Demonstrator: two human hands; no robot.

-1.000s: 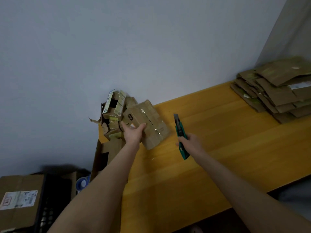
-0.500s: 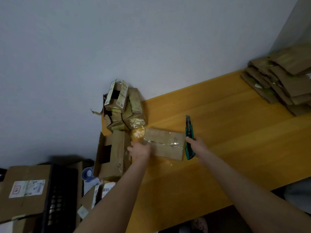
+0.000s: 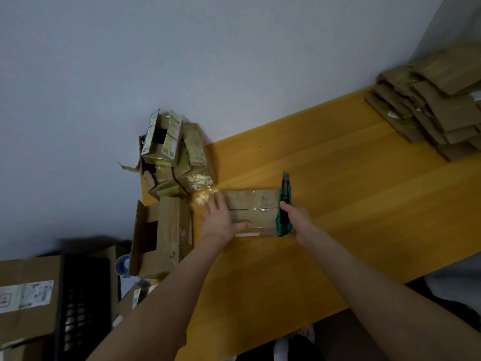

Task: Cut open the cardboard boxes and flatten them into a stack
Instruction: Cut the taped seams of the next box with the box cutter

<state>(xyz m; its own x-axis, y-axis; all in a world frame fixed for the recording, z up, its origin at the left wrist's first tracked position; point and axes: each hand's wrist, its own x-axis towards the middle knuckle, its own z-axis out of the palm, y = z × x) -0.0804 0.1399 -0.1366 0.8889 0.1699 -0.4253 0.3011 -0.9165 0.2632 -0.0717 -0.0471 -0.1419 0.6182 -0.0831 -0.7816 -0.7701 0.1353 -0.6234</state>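
1 taped cardboard box (image 3: pixel 256 211) is lying flat on the yellow wooden surface (image 3: pixel 364 194). The left hand (image 3: pixel 221 221) is pressing on its left end, fingers straight and holding nothing. The right hand (image 3: pixel 299 221) is curling its fingers round 1 teal utility knife (image 3: pixel 284 208), held along the box's right end with the blade pointing away. 1 pile of small boxes (image 3: pixel 179 157), count unclear, is sitting at the far-left corner. 1 stack of flattened cardboard (image 3: pixel 437 105) is lying far right.

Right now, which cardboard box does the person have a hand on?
The taped box lying flat between the hands: the left hand presses it, the right hand holds the knife at its end. No hand touches the other boxes.
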